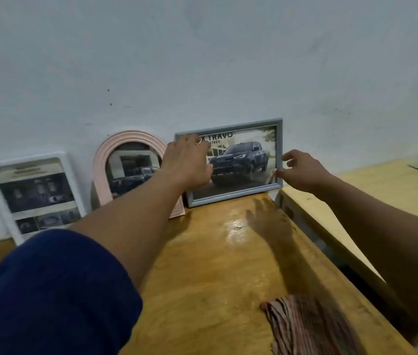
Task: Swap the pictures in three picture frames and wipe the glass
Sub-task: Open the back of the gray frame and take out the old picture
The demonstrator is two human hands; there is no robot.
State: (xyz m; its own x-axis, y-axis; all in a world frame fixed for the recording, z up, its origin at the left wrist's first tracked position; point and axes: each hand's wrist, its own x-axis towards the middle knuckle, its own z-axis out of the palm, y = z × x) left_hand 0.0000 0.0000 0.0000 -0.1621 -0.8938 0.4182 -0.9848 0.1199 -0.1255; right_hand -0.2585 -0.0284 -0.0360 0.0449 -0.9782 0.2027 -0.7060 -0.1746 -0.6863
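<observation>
Three picture frames stand leaning against the wall at the back of the wooden table [202, 272]. A white rectangular frame [73, 185] is at the left, a pink arched frame [128, 139] in the middle, and a grey frame [238, 194] with a picture of a dark car at the right. My left hand [190, 162] covers the grey frame's upper left part and holds it there, thumb on the glass. My right hand [302, 170] hovers at the frame's right edge, its thumb and fingers apart and holding nothing.
A striped cloth [305, 326] lies on the table near the front right. A second, paler table [356, 196] stands to the right across a narrow gap. The pale wall [202, 60] rises right behind the frames.
</observation>
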